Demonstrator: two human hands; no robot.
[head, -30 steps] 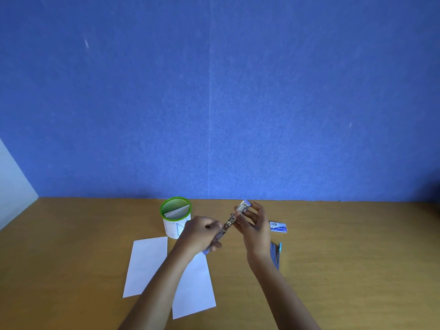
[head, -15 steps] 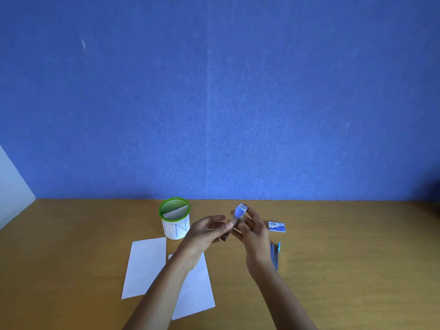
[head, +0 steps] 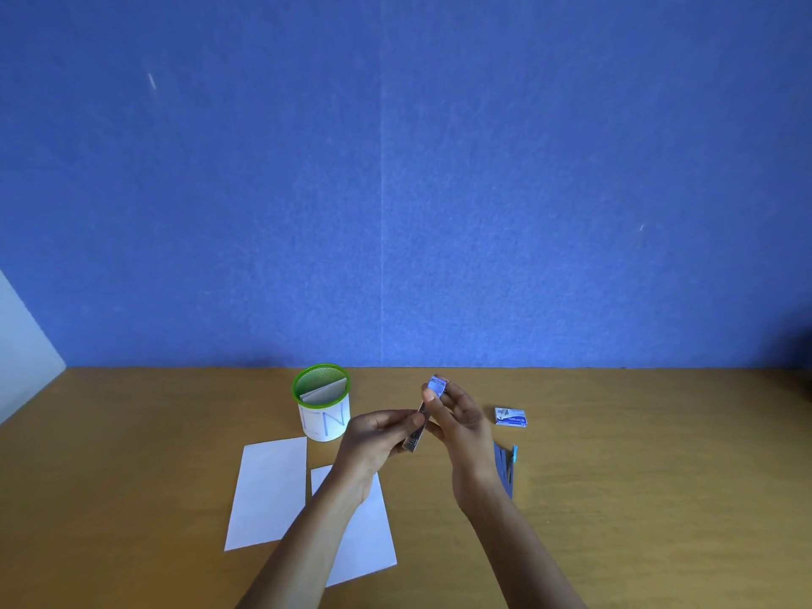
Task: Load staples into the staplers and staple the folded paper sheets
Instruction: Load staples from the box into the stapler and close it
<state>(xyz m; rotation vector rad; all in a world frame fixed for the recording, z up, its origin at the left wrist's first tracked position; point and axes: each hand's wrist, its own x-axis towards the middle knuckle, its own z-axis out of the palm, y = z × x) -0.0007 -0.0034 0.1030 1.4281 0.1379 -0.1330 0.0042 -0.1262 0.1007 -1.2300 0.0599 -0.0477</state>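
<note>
A small blue-and-metal stapler point(head: 421, 421) is held above the table, tilted with its blue end up. My right hand point(head: 461, 421) grips its upper part, thumb and fingers around the blue end. My left hand point(head: 378, 435) pinches its lower metal part with the fingertips. Two folded white paper sheets lie on the table, one point(head: 268, 490) at the left and one point(head: 364, 534) partly under my left forearm. A second, dark blue stapler point(head: 505, 470) lies to the right of my right wrist. A small blue staple box point(head: 510, 417) lies beyond it.
A white cup with a green mesh rim point(head: 323, 408) holds more folded paper, behind the sheets. The wooden table point(head: 637, 498) ends at a blue wall. A white panel point(head: 22, 358) stands at the far left.
The stapler has turned more upright, blue end raised. My left hand moved from gripping the lower end to pinching the metal part with its fingertips. My right hand stayed at the top.
</note>
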